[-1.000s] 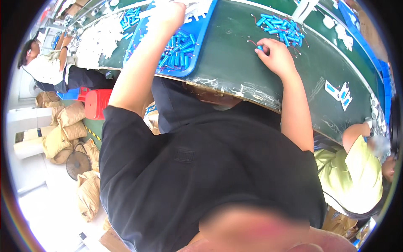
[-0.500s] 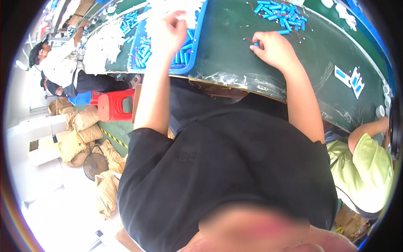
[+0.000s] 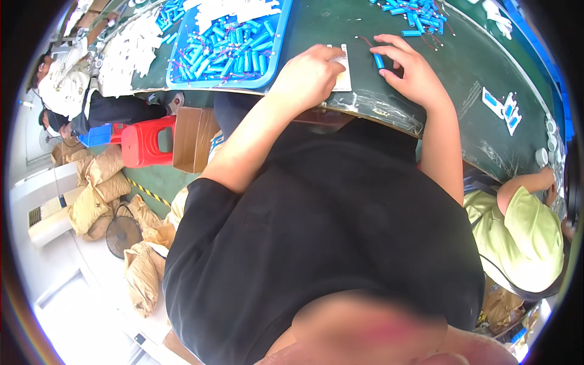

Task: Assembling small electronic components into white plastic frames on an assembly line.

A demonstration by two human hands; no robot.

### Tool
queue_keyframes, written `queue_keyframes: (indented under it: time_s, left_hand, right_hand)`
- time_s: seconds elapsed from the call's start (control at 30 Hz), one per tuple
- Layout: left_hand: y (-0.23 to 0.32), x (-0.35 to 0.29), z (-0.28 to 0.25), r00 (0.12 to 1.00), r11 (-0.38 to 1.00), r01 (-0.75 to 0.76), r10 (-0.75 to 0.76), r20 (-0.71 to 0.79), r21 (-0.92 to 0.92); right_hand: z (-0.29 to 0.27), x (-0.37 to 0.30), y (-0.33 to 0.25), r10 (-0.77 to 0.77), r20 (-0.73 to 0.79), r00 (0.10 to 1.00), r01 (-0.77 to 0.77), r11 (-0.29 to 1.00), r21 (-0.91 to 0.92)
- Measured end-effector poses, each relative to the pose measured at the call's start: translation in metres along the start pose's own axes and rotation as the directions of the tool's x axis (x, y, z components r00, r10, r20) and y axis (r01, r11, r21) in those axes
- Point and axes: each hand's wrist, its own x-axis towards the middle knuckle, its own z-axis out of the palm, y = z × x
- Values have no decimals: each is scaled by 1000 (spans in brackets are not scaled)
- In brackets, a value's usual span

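My left hand (image 3: 309, 77) is on the table near its front edge, fingers bent over a flat white plastic piece (image 3: 344, 78). Part of that piece is hidden under the fingers. To the right, my right hand (image 3: 412, 72) has a small blue battery cell (image 3: 378, 61) between its thumb and fingertips, with a thin red wire running off to the left. Beside my left hand stands a blue tray (image 3: 277, 58), filled with blue wired cells (image 3: 228, 52) and white plastic pieces (image 3: 234, 9).
A pile of blue cells (image 3: 420, 15) lies beyond my right hand. White pieces with blue cells fitted (image 3: 504, 111) lie farther right. White parts (image 3: 131, 52) are heaped at the left. A co-worker in a yellow-green shirt (image 3: 517, 237) sits at right; a red stool (image 3: 149, 143) stands left.
My left hand has moved from over the tray to the table at right, now with a white piece. My right hand has shifted slightly with the battery cell. The whole view has shifted.
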Motion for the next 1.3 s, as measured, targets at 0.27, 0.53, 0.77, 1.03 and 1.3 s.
queue_keyframes:
  time_s: [0.27,0.53,0.77,1.03,1.3]
  left_hand:
    - [2,13,-18,974,998,-24,12,225,53]
    - [-1,23,-13,937,938,-269,201,286,221]
    - [-15,19,-13,971,995,-64,46,235,70]
    - [-4,16,-13,971,987,-119,92,220,109]
    - [-16,17,-2,980,980,-161,145,138,114]
  right_hand:
    - [0,5,-1,92,32,995,-91,996,-24]
    - [2,6,-3,112,19,994,-111,993,-41]
    - [6,6,5,14,-28,1000,-16,998,-62]
    - [6,9,-2,153,-11,988,-154,986,-67]
    - [8,9,-1,66,-49,997,-68,996,-50]
